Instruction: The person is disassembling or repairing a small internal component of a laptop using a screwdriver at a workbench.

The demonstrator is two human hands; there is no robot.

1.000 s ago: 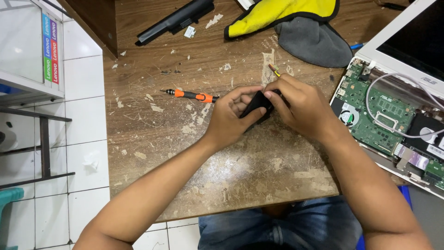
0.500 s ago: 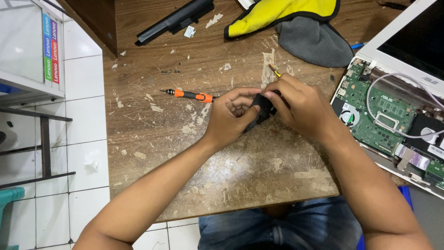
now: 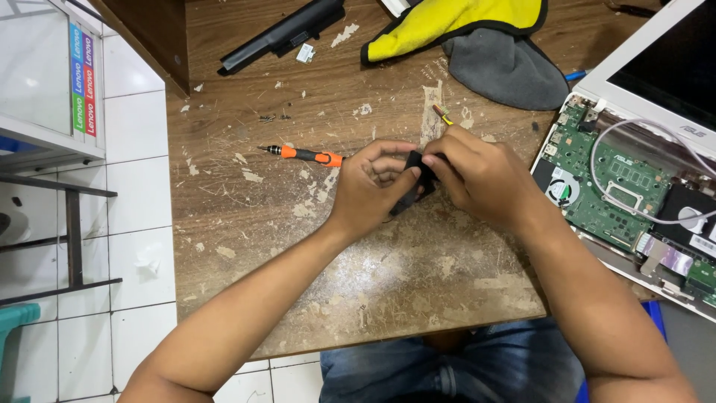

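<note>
A small black part point(image 3: 412, 188) is pinched between the left hand point(image 3: 371, 186) and right hand point(image 3: 477, 175), both closed on it, its long axis slanting toward the screwdriver's point(image 3: 302, 154) side.

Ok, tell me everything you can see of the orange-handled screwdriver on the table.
The screwdriver is small and slim, with an orange grip, a black collar section and a thin dark metal shaft ending in a fine tip. It lies flat on the worn wooden table, tip pointing toward the table's left edge, handle end toward the left hand. Whether the handle touches that hand cannot be told. Paint flecks lie around it.
</note>
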